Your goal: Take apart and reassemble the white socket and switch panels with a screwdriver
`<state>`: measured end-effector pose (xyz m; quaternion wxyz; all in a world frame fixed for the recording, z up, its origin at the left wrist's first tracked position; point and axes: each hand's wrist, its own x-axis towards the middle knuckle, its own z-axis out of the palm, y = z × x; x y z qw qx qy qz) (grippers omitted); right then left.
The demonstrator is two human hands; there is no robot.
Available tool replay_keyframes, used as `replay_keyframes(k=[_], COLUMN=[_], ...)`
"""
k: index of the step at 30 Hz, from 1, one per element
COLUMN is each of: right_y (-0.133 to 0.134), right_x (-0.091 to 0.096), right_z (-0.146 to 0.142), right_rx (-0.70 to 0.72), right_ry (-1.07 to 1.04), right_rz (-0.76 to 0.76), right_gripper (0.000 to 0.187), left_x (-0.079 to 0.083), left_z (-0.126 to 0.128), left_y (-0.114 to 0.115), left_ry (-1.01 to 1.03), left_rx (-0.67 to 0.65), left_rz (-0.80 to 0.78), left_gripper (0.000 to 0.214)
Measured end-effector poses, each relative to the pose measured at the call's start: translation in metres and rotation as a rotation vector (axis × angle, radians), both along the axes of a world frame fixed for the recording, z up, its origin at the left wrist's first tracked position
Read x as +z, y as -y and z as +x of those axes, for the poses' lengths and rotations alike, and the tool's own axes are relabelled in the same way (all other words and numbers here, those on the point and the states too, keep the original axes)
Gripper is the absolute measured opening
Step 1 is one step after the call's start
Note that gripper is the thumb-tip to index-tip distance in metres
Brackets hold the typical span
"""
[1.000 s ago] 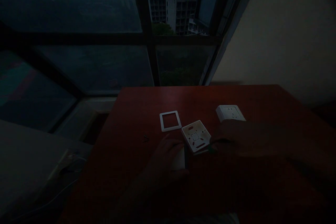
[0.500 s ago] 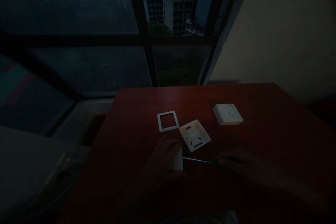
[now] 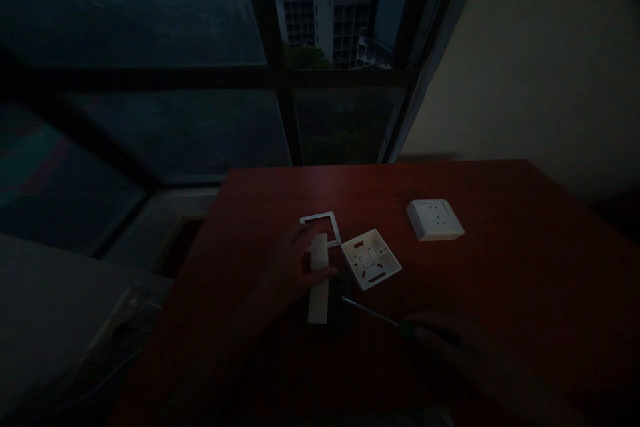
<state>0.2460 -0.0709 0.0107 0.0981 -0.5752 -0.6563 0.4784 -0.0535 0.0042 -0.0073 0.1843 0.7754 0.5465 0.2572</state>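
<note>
The scene is very dark. My left hand (image 3: 293, 263) grips a white socket part (image 3: 319, 280), holding it on edge above the red-brown table (image 3: 500, 280). My right hand (image 3: 445, 340) is closed round the handle of a screwdriver (image 3: 373, 312), whose metal shaft points left toward the dark back of that part. Just beyond my left hand lies a white square frame (image 3: 323, 221), partly hidden by the part. A white back box (image 3: 371, 258) lies open side up beside it.
A complete white wall socket (image 3: 435, 219) lies further right on the table. Large dark windows stand behind the table, with a pale wall at right. Cables and a pale surface (image 3: 75, 320) sit at lower left, off the table's left edge.
My left hand has lifted the white part up and away from me, turning it on edge. My right hand with the screwdriver has drawn back toward me and lower.
</note>
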Motion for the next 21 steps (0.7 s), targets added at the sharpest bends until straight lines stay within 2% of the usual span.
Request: replay_keyframes(k=[4, 7, 10, 13, 17, 21], right_y=[0.004, 0.007, 0.009, 0.008, 0.003, -0.005], right_x=[-0.003, -0.001, 0.004, 0.011, 0.024, 0.041], right_z=[0.001, 0.002, 0.001, 0.000, -0.006, -0.016], right_rx=[-0.020, -0.005, -0.007, -0.014, 0.037, 0.114], right_ry=[0.048, 0.068, 0.068, 0.072, 0.082, 0.128], right_rz=[0.038, 0.057, 0.066, 0.074, 0.085, 0.133], right_gripper=[0.039, 0.039, 0.037, 0.034, 0.031, 0.030], left_x=[0.000, -0.004, -0.004, -0.002, -0.004, -0.015], left_z=[-0.005, -0.008, -0.011, -0.015, -0.018, -0.017], left_y=[-0.028, -0.031, -0.017, 0.006, 0.037, 0.054], left_ry=[-0.141, -0.176, -0.132, -0.074, -0.033, -0.020], left_rx=[-0.073, -0.105, -0.090, -0.110, -0.163, -0.181], left_rz=[-0.011, 0.015, 0.046, -0.029, -0.161, -0.180], left_gripper=[0.060, 0.058, 0.054, 0.050, 0.065, 0.072])
